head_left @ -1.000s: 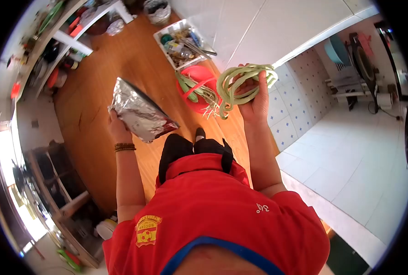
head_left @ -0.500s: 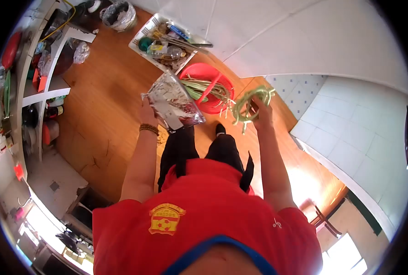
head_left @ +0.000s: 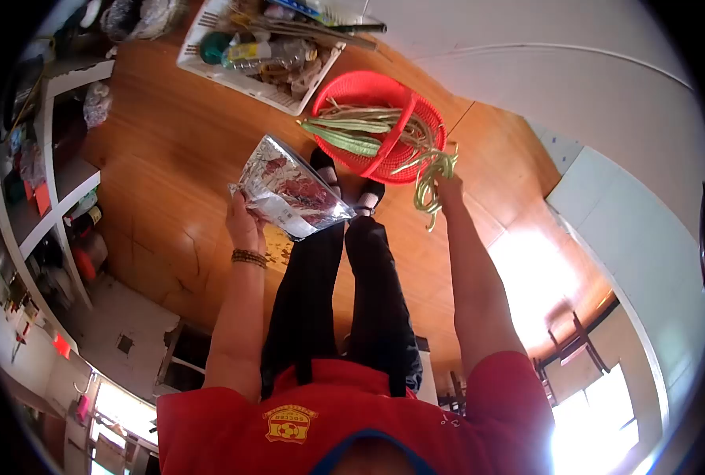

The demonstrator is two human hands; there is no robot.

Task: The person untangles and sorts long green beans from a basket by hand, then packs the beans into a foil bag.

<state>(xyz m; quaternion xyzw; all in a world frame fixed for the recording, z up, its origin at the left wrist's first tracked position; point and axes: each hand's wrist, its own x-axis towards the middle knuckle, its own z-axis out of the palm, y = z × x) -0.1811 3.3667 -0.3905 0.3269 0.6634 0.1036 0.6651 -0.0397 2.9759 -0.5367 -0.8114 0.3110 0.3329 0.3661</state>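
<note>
My left hand (head_left: pixel 244 224) grips the near-left edge of a flat, shiny silver foil package (head_left: pixel 291 190) with a pale patch on its surface. My fingers on its far side are partly hidden. A looped bundle of long green beans (head_left: pixel 432 184) hangs from my closed right hand (head_left: pixel 451 192), by the right rim of a red plastic basket (head_left: pixel 358 82). In this basket lie ridged green gourds (head_left: pixel 343 138) and more long beans (head_left: pixel 416 127). The basket's handle stands up across its middle.
A white crate (head_left: pixel 202 75) holding plastic bottles (head_left: pixel 269 55) and sticks stands beyond the basket on the wooden floor (head_left: pixel 162 166). White shelves (head_left: pixel 60 198) with kitchen goods line the left side. A pale tiled surface (head_left: pixel 614 206) is at right. My feet (head_left: pixel 368 198) are near the basket.
The view has shifted, and the basket and crate appear higher in it. My right hand with the beans has come down toward the basket's right rim. The silver package stays in my left hand.
</note>
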